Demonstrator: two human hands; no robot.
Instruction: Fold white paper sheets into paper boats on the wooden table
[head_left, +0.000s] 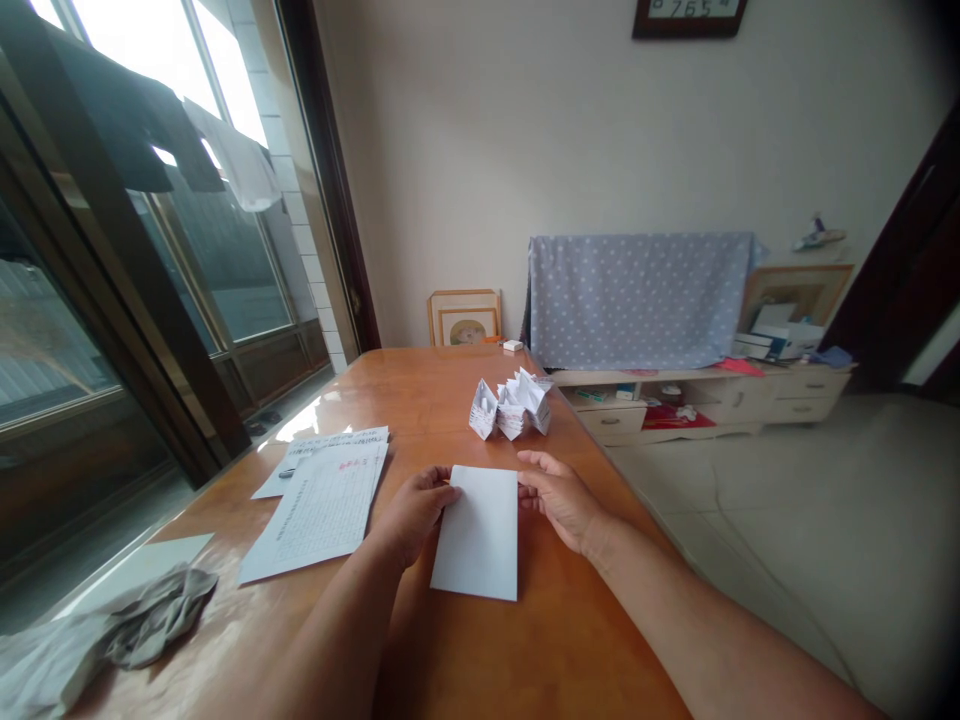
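A white sheet of paper (pixel 480 540), apparently folded to a small upright rectangle, lies on the wooden table in front of me. My left hand (pixel 421 510) pinches its upper left edge, thumb on top and fingers at the side. Beside the upper right edge is my right hand (pixel 559 500), its fingers loosely bent and spread apart, the tips at or just touching the edge. Just beyond the sheet stand several folded paper pieces (pixel 511 408), white with pointed tips and printed marks, grouped together.
Printed sheets (pixel 322 510) lie overlapping at the left of the table (pixel 442 375). A grey cloth (pixel 161 615) and a pale sheet (pixel 142 568) are at the near left. A small white box (pixel 513 346) sits at the far edge. Right of the table stands a low cabinet (pixel 802 398).
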